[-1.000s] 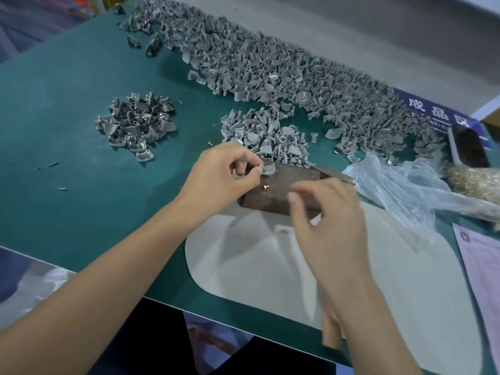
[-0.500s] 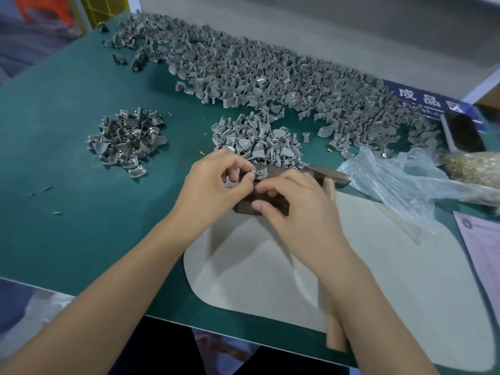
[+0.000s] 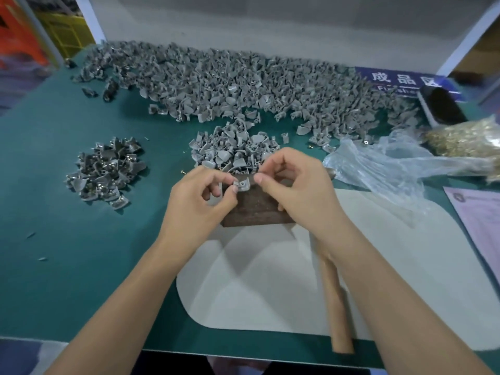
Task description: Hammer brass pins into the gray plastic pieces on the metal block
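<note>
A dark metal block (image 3: 254, 209) sits at the far edge of a beige mat (image 3: 270, 288). My left hand (image 3: 200, 198) pinches a gray plastic piece (image 3: 242, 184) between thumb and forefinger over the block's far left corner. My right hand (image 3: 297, 185) hovers just right of the piece, thumb and forefinger tips pinched together beside it as if on a brass pin, which is too small to make out. A hammer's wooden handle (image 3: 335, 307) lies on the mat under my right forearm; its head is hidden behind my right hand.
A long heap of gray pieces (image 3: 243, 85) fills the back of the green table, with a smaller heap (image 3: 235, 150) just behind the block. A separate pile (image 3: 105, 169) lies left. Right: a clear plastic bag (image 3: 392, 169), brass pins (image 3: 465, 142), a phone (image 3: 443, 106), a paper (image 3: 484, 226).
My right hand came from the block's near side to its top, then rose to the gray piece in my left hand. The brass pin seen on the block is gone from it.
</note>
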The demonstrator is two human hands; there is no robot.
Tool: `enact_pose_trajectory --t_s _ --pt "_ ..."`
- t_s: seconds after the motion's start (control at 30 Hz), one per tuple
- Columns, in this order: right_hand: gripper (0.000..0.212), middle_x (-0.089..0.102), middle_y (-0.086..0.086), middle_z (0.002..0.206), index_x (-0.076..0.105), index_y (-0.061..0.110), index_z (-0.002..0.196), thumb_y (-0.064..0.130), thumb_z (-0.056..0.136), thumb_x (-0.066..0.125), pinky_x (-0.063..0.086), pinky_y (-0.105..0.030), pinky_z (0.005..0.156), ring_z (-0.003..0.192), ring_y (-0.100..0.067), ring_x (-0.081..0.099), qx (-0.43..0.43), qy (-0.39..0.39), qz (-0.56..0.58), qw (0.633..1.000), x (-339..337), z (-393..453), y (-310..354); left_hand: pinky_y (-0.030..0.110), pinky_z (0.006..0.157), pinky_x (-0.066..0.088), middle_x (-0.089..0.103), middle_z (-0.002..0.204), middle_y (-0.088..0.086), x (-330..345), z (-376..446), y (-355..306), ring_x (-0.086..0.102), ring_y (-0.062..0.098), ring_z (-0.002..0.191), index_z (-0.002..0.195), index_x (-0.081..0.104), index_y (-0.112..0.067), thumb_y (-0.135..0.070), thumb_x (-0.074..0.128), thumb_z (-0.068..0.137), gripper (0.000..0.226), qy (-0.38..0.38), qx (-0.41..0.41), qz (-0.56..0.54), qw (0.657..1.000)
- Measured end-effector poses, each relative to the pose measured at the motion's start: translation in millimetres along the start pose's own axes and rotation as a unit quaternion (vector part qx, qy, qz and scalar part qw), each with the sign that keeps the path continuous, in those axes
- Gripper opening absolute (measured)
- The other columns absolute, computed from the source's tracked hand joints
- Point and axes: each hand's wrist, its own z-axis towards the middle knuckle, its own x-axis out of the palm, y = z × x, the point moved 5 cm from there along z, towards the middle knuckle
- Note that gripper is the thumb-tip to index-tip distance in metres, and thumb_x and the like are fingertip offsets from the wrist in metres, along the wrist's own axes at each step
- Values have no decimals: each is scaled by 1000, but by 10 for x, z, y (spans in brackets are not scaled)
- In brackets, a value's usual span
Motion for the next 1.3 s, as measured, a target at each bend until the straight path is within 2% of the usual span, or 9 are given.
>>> enact_pose_trajectory --t_s 0.13,0.23,0.4,0.5,0.6,0.77,0.97,1.13,1.3 --pt "13 73 10 80 74 19 89 9 85 83 52 -18 69 77 -8 70 -20 -22 11 1000 41 -38 -84 14 64 36 57 87 -14 -6 2 -50 56 12 82 93 72 -34 -22 75 89 13 -3 17 0 1000" --pt "13 76 12 84 78 25 92 15 85 83 59 -33 81 83 -11 73 -35 -37 -11 999 63 -72 -102 14 70 39 61 98 -14 -14 -3 -84 58 13 91 95 72 -32 -23 72 90 10 -8 24 -13 1000" --pt "11 73 20 96 71 36 98 28 91 70 52 -53 91 96 -10 70 -37 -34 -74 996 154 -122 -93 12 64 42 66 91 -27 0 -39 -91 59 9 79 100 66 -36 -23 67 96 14 -15 2 -37 999" --pt "9 70 17 98 70 33 100 24 96 69 52 -46 90 96 -8 66 -61 -46 -93 993 166 -120 -70 22 70 50 70 97 -25 9 -55 -91 66 14 89 103 65 -36 -25 67 96 13 -22 -6 -56 998" --pt "6 68 14 97 72 23 101 19 98 70 51 -31 81 89 -6 64 -80 -57 -95 991 167 -128 -37 14 66 47 71 97 -23 -12 -62 -96 64 12 81 103 66 -35 -30 67 92 11 -43 0 -58 997" --pt "7 68 13 93 72 27 96 33 98 69 52 -48 77 85 -14 65 -94 -58 -94 989 157 -144 -22 12 64 42 68 94 -19 2 -67 -148 56 15 71 100 65 -33 -22 71 87 18 -29 14 -58 998" --pt "4 69 12 89 75 24 92 27 95 75 52 -44 79 82 -8 63 -91 -62 -90 990 164 -154 -4 13 64 43 69 94 -19 -3 -85 -180 56 14 70 101 66 -29 -22 71 88 15 -30 15 -65 997" --pt "2 69 7 87 77 17 92 18 94 76 43 -19 76 79 -8 61 -119 -68 -75 988 149 -169 36 18 67 47 69 93 -23 -5 -87 -245 63 11 78 97 64 -33 -25 71 88 14 -34 23 -61 997" --pt "1 67 5 87 76 12 94 12 94 77 37 -9 77 78 -1 56 -135 -70 -120 981 154 -180 68 17 74 52 73 95 -24 -6 -99 -200 70 8 87 99 67 -26 -23 71 90 10 -38 10 -81 996"
